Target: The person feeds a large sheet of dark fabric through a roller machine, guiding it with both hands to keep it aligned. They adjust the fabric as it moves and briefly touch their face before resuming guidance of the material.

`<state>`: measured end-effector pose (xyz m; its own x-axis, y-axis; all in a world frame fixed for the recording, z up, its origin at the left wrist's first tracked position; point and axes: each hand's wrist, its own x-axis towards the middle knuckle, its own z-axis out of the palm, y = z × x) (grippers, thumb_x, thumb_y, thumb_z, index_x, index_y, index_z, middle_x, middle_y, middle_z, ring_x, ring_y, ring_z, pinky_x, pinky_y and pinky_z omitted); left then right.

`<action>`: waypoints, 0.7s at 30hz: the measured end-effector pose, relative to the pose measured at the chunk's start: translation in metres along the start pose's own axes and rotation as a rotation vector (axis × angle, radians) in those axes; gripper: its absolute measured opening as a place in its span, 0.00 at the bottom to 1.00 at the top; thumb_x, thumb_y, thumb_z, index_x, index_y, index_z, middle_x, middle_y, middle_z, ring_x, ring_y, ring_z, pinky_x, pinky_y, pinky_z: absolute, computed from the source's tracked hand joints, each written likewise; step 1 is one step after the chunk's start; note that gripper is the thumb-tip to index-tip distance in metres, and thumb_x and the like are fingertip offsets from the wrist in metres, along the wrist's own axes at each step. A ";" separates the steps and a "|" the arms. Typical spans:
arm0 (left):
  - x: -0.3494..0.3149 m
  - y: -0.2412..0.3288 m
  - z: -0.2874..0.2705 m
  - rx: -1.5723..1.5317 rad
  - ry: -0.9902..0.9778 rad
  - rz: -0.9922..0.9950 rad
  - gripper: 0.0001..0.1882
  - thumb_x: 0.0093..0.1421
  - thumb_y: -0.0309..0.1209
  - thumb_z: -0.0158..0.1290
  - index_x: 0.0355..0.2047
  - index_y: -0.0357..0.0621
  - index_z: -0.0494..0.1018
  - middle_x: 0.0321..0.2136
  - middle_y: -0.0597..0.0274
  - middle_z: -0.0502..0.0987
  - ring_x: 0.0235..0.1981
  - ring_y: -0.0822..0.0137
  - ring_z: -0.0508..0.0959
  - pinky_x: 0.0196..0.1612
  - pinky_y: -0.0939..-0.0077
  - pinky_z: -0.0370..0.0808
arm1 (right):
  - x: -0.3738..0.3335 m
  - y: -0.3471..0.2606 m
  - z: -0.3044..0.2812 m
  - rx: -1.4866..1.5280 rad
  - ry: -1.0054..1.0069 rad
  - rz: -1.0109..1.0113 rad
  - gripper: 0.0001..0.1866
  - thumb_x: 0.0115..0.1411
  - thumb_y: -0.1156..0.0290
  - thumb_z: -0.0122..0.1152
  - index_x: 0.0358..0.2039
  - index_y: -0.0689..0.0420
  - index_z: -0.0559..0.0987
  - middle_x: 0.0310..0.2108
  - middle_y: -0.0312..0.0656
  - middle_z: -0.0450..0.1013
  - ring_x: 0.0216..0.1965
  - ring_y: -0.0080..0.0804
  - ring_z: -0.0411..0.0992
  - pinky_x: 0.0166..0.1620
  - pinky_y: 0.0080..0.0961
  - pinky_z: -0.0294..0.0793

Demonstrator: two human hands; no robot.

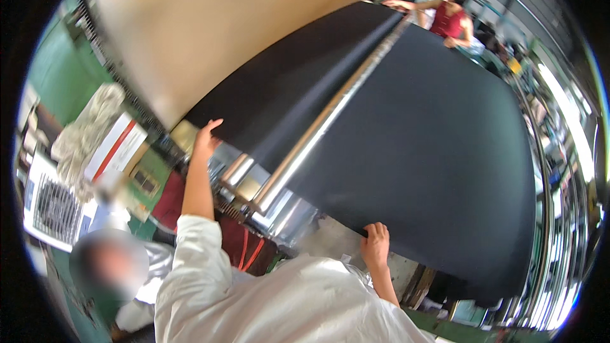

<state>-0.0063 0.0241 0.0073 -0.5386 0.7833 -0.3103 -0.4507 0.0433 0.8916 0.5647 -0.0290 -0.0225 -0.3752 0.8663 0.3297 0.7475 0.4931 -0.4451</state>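
Note:
A wide black sheet (419,146) stretches across the machine, passing under or around a long metal roller (337,105). My left hand (205,141) is at the sheet's left near corner, beside a large tan roll (210,25). Its fingers point up and out, apart from one another, and it holds nothing I can see. On the near edge of the sheet, right of the roller's end, my right hand (376,242) has its fingers bent together over the black material. The underside of that grip is hidden.
A person in a red top (448,20) reaches over the sheet's far end, with another person behind. Another person (136,273) is at the lower left. A white box (117,146) with a red stripe and bundled pale cloth (92,130) lie at left. Metal rails (540,171) run along the right.

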 end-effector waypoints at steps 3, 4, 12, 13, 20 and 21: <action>-0.002 0.003 0.000 0.014 0.026 -0.047 0.25 0.46 0.34 0.64 0.46 0.54 0.71 0.34 0.70 0.76 0.31 0.71 0.76 0.34 0.76 0.70 | 0.007 -0.001 -0.006 0.037 0.043 -0.028 0.13 0.37 0.83 0.56 0.27 0.59 0.73 0.30 0.45 0.66 0.38 0.45 0.66 0.43 0.37 0.67; 0.006 -0.001 -0.007 -0.039 0.116 0.015 0.31 0.46 0.33 0.64 0.52 0.54 0.68 0.35 0.70 0.76 0.30 0.70 0.76 0.32 0.75 0.70 | 0.010 0.001 -0.010 0.045 0.062 -0.023 0.13 0.36 0.83 0.57 0.27 0.58 0.73 0.30 0.44 0.66 0.38 0.45 0.66 0.42 0.37 0.67; 0.051 -0.006 -0.043 -0.107 0.306 -0.065 0.16 0.64 0.44 0.42 0.43 0.57 0.76 0.40 0.63 0.75 0.34 0.65 0.73 0.33 0.76 0.73 | -0.010 0.056 -0.055 -0.250 0.241 0.364 0.20 0.32 0.86 0.58 0.31 0.57 0.75 0.35 0.43 0.67 0.43 0.45 0.64 0.46 0.36 0.65; 0.052 -0.004 -0.042 -0.106 0.332 -0.075 0.17 0.65 0.45 0.41 0.42 0.57 0.77 0.40 0.63 0.75 0.34 0.65 0.73 0.33 0.76 0.73 | -0.014 0.061 -0.060 -0.272 0.242 0.395 0.20 0.33 0.86 0.58 0.31 0.57 0.75 0.35 0.42 0.67 0.43 0.44 0.65 0.46 0.35 0.66; 0.054 -0.002 -0.029 -0.145 0.092 -0.047 0.19 0.65 0.44 0.40 0.45 0.51 0.76 0.43 0.62 0.75 0.38 0.65 0.75 0.39 0.73 0.74 | -0.032 0.068 -0.042 -0.302 -0.022 0.333 0.12 0.37 0.80 0.60 0.25 0.58 0.72 0.31 0.44 0.67 0.39 0.43 0.66 0.43 0.36 0.65; 0.057 0.000 -0.032 -0.170 0.144 -0.031 0.19 0.65 0.44 0.40 0.44 0.50 0.76 0.43 0.61 0.75 0.39 0.64 0.75 0.40 0.72 0.74 | -0.029 0.062 -0.040 -0.316 -0.035 0.320 0.11 0.37 0.79 0.60 0.25 0.58 0.72 0.30 0.44 0.67 0.38 0.43 0.66 0.42 0.36 0.65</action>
<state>-0.0596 0.0486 -0.0208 -0.6131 0.6864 -0.3912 -0.5755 -0.0488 0.8163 0.6438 -0.0270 -0.0267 -0.1123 0.9760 0.1866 0.9574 0.1566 -0.2426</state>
